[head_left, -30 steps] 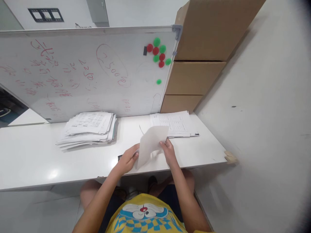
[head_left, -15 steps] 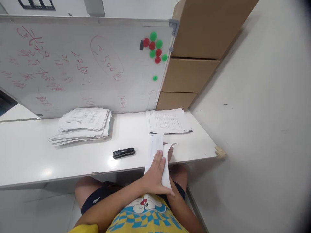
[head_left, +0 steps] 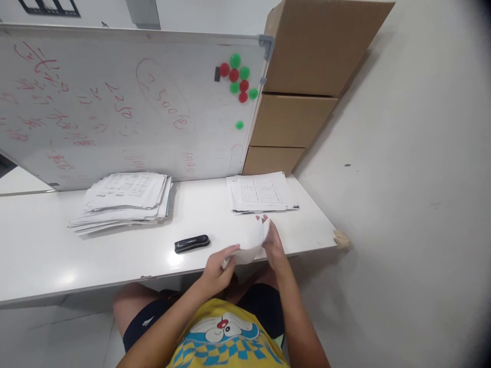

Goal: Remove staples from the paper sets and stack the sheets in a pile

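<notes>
A curled white sheet of paper (head_left: 250, 243) is held over the near edge of the white table (head_left: 46, 250). My left hand (head_left: 215, 266) pinches its lower left end. My right hand (head_left: 273, 243) holds its right side, fingers wrapped against it. A black stapler (head_left: 191, 243) lies on the table just left of my hands. Beyond my right hand lies a small stack of printed sheets (head_left: 261, 192). A thicker, untidy pile of papers (head_left: 123, 200) sits to the left.
A whiteboard (head_left: 126, 107) with red writing and red and green magnets (head_left: 238, 82) stands along the table's far side. Stacked cardboard boxes (head_left: 303, 92) fill the far right corner. A white wall (head_left: 402, 179) runs along the right.
The sheet went from upright in both hands to pressed down under my left hand, and now it is lifted and curled between both hands. The stapler has come into view.
</notes>
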Demonstrator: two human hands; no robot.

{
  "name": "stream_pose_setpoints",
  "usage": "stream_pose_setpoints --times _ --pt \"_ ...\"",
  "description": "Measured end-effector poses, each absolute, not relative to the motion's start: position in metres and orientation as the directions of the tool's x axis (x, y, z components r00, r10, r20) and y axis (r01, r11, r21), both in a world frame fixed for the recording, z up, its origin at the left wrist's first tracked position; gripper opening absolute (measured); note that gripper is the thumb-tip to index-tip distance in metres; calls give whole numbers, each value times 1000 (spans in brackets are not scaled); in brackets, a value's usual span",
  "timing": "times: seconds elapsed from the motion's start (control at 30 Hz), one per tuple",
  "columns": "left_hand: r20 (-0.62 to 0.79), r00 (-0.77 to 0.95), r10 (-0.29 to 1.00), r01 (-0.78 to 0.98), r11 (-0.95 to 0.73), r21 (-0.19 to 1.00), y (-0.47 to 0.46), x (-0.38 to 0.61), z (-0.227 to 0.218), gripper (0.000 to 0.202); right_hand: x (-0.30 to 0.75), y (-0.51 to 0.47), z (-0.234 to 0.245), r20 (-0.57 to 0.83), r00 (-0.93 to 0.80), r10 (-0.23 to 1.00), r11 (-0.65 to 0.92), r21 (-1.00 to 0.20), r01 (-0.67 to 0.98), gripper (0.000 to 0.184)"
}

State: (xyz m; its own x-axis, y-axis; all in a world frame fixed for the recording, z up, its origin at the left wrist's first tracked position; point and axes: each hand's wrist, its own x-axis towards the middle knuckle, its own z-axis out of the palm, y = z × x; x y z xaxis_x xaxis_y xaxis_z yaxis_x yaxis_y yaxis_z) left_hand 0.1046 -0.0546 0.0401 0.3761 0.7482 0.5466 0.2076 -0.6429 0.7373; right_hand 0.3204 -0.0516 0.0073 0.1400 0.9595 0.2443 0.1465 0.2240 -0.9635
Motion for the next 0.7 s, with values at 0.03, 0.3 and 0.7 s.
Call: stream_pose_setpoints --times 0.03,0.3,0.7 --pt "523 324 788 247 -604 758 -49 101 43 32 326 -46 11 231 113 966 220 -970 102 68" --pt "440 174 881 218 -470 855 -19 77 13 66 331 -34 1 23 300 954 61 -991 -119 39" --pt "585 164 794 264 -607 750 -33 80 -25 68 313 -29 -25 26 536 844 206 -938 -279 33"
